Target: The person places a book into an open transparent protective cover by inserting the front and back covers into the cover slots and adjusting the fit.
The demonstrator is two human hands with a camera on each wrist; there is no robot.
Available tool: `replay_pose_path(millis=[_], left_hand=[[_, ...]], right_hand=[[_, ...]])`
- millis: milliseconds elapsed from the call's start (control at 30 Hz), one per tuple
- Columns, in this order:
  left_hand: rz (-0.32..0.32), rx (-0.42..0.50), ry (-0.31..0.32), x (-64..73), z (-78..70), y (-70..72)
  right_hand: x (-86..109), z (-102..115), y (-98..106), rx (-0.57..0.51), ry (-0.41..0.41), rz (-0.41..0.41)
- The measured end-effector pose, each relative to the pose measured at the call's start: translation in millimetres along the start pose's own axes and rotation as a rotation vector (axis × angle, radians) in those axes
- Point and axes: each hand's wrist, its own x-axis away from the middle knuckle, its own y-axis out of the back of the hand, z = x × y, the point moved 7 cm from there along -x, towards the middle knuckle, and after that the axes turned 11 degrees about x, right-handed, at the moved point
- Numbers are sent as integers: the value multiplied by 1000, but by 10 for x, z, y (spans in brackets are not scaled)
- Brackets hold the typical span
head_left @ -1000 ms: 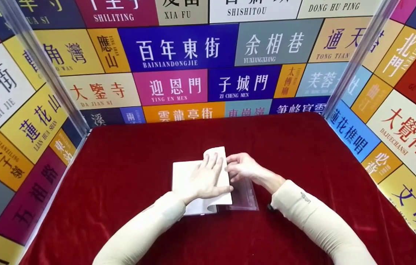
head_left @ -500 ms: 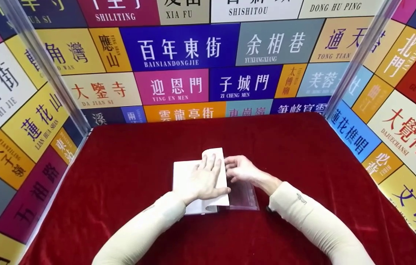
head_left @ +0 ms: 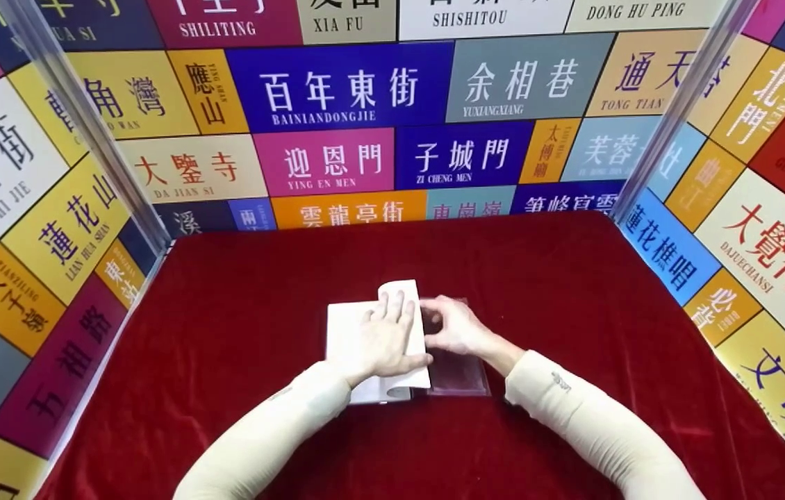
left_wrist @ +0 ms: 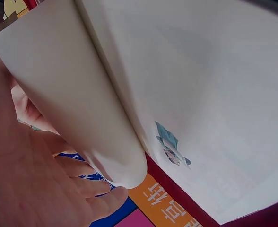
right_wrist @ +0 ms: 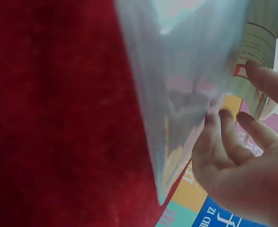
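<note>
The white book (head_left: 346,333) lies open, one leaf curling up and over; a shiny, clear plastic cover (head_left: 460,378) sticks out at its three o'clock.

The head view is bright, the wrist views dimmer, clear plastic (right_wrist: 181,61) glaring.

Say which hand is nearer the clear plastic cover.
Right. The right hand is at the clear plastic cover, overlapping it in the head view; the left hand is farther left, on the white page.
</note>
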Motion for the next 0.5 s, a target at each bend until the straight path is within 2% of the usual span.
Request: replay_pose_path(millis=[200,500], left_hand=[[-6,-41,-2,-13,-18,-32],[27,-82,17,-45,-26,-86]], right_hand=[[38,-24,-48,170,-76,8],[76,-49,-63,272,-219,68]])
